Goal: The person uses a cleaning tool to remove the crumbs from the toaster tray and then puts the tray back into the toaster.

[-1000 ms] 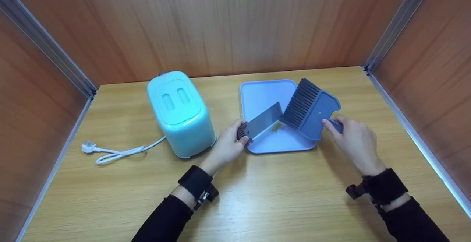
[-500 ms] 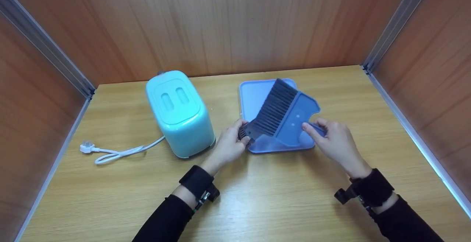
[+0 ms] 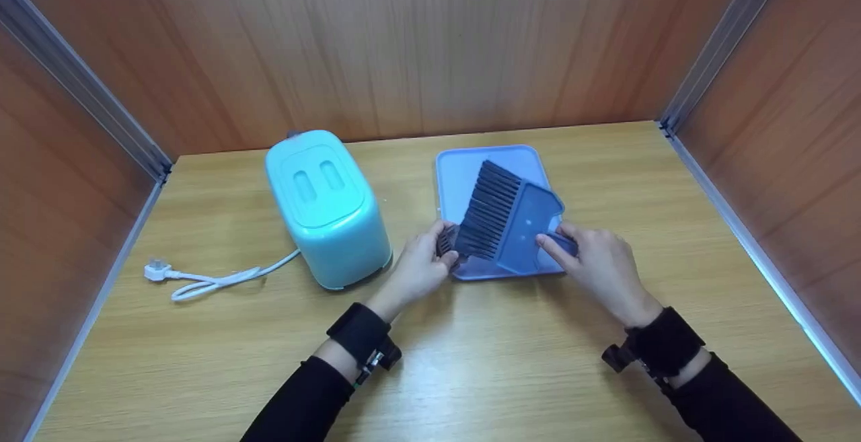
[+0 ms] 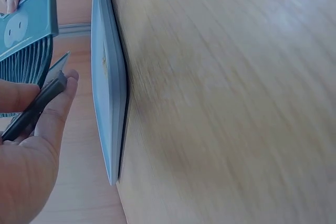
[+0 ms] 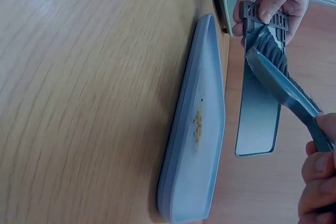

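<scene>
Brush (image 3: 510,218) gripped by right hand (image 3: 600,264) should sweep toward two o'clock over tray (image 3: 459,171), along panel (image 5: 256,129) pinched by left hand (image 3: 418,267).

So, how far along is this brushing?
Looks done: some crumbs have probably been brushed off, since they lie in the tray. In hand: the left hand holds the plate above it while the right hand holds the brush against the plate. Left, probably: finishing the strokes and clearing the crumbs; I can't tell whether the plate is clean.
</scene>
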`<state>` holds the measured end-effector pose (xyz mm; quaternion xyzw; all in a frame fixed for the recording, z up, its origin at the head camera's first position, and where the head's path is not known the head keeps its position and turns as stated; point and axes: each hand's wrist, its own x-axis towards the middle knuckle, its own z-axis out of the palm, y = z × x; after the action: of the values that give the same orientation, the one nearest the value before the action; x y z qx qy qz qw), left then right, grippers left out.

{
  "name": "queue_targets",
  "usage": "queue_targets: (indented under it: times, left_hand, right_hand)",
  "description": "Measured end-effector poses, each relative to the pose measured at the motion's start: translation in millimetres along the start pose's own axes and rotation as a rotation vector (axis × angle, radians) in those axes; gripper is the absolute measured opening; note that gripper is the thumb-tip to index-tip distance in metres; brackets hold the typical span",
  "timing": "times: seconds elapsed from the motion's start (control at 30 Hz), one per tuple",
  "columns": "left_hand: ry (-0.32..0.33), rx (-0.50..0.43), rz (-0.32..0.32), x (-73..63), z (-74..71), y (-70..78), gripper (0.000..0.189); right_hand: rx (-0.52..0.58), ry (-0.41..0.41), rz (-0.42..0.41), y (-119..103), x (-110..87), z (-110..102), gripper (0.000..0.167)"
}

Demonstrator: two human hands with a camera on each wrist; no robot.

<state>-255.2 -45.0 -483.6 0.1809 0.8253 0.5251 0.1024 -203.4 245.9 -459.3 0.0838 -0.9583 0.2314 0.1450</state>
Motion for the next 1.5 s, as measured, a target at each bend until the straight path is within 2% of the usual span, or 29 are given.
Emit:
queue_targets:
  times: [0.23,0.37,0.43,0.57,0.73,0.83,1.0,1.23,1.37,1.5]
  left_hand:
    - [0.005,-0.025,-0.035,-0.7,-1.5,-1.6,0.042]
    - [0.027,-0.005,-0.058,-0.5,-2.9,-2.3,0.042]
    - [0.035,0.011,-0.059,-0.2,-3.3,-2.9,0.043]
    - [0.041,0.033,-0.045,0.6,-3.3,-4.2,0.042]
    - [0.052,0.078,0.0,0.6,-2.2,-3.8,0.04]
    - [0.063,0.117,0.033,0.9,-1.1,-3.9,0.039]
    - [0.075,0.15,0.057,1.0,0.5,-2.9,0.037]
    - [0.064,0.088,-0.009,0.9,0.4,-3.5,0.038]
    - [0.06,0.07,-0.017,1.3,0.1,-4.1,0.039]
    - [0.063,0.073,-0.015,2.1,0.6,-2.9,0.041]
  right_hand:
    - [-0.178,0.07,-0.098,7.6,-3.2,-5.6,0.039]
    - [-0.236,0.136,-0.128,15.4,-3.6,-11.9,0.038]
    - [-0.227,0.163,-0.118,18.3,-3.7,-15.3,0.039]
    - [-0.113,0.176,-0.08,18.2,-4.9,-18.7,0.034]
    - [-0.008,0.149,-0.122,8.8,-8.0,-11.9,0.031]
    - [-0.002,0.129,-0.145,2.5,-10.0,-5.1,0.032]
    - [-0.061,0.107,-0.147,-2.8,-12.2,1.0,0.041]
    - [-0.123,0.12,-0.092,-2.3,-11.6,-2.9,0.039]
    - [-0.085,0.145,-0.067,-1.6,-12.3,-5.3,0.033]
    - [-0.058,0.166,-0.099,-4.7,-14.3,-4.3,0.034]
